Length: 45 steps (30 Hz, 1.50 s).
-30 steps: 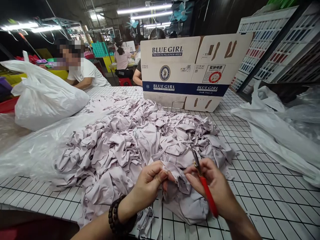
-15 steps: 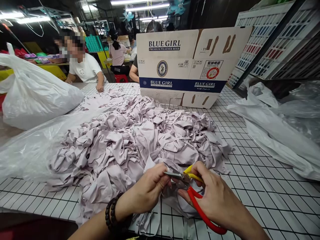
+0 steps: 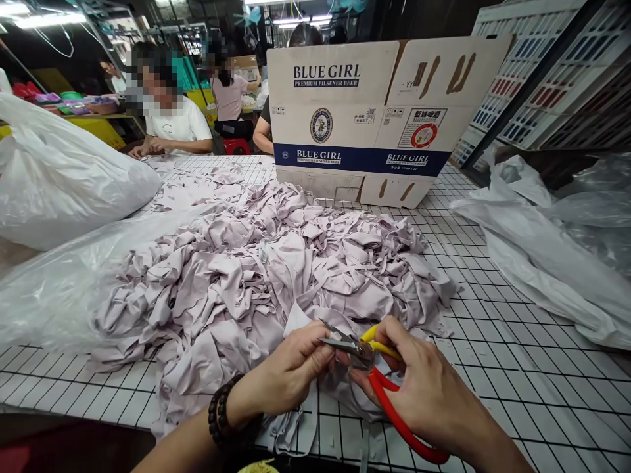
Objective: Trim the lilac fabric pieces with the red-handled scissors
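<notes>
My right hand (image 3: 424, 387) grips scissors (image 3: 401, 420) with one red and one yellow handle. The scissor blades are parted and point left, their tips right at the fingertips of my left hand (image 3: 288, 371). Between thumb and fingers, my left hand pinches a piece of pale lilac fabric. Part of that fabric hangs below and behind both hands. A dark beaded bracelet (image 3: 219, 410) circles my left wrist. Just beyond my hands lies a large heap of the same lilac fabric pieces (image 3: 231, 282).
A cardboard box (image 3: 335, 98) stands behind the heap on the gridded table (image 3: 517, 368). Plastic bags lie left (image 3: 73, 177) and right (image 3: 542, 256). A person in a white shirt (image 3: 180, 125) sits across the table, with other people further back.
The view has tilted and shifted slightly. The scissor blades look more widely parted at my left fingertips. Across the table, the person in white has brought both hands together.
</notes>
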{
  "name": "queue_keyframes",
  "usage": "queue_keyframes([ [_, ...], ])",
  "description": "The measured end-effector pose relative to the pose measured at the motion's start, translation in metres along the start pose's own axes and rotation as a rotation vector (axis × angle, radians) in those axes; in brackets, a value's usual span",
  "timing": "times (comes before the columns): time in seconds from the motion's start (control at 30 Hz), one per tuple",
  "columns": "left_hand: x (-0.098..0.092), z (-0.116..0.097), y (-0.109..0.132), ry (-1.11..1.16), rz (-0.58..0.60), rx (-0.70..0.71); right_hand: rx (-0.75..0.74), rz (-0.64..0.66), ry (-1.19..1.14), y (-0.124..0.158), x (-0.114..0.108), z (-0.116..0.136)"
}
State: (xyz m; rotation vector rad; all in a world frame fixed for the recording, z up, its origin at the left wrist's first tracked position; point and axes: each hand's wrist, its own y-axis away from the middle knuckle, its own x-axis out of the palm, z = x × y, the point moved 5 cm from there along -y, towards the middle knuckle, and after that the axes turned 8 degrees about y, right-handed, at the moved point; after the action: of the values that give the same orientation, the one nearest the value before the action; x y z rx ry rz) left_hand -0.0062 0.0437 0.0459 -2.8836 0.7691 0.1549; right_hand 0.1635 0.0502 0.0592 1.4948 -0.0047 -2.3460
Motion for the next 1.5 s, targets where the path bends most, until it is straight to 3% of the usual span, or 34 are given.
queue_keyframes([
  [1.17,-0.008,-0.009,0.004,-0.052,0.039,0.049,0.038,0.108,-0.154,0.004,0.009,0.009],
  [1.5,-0.009,-0.008,0.006,-0.034,0.057,0.024,0.088,0.01,-0.089,0.003,0.014,0.006],
])
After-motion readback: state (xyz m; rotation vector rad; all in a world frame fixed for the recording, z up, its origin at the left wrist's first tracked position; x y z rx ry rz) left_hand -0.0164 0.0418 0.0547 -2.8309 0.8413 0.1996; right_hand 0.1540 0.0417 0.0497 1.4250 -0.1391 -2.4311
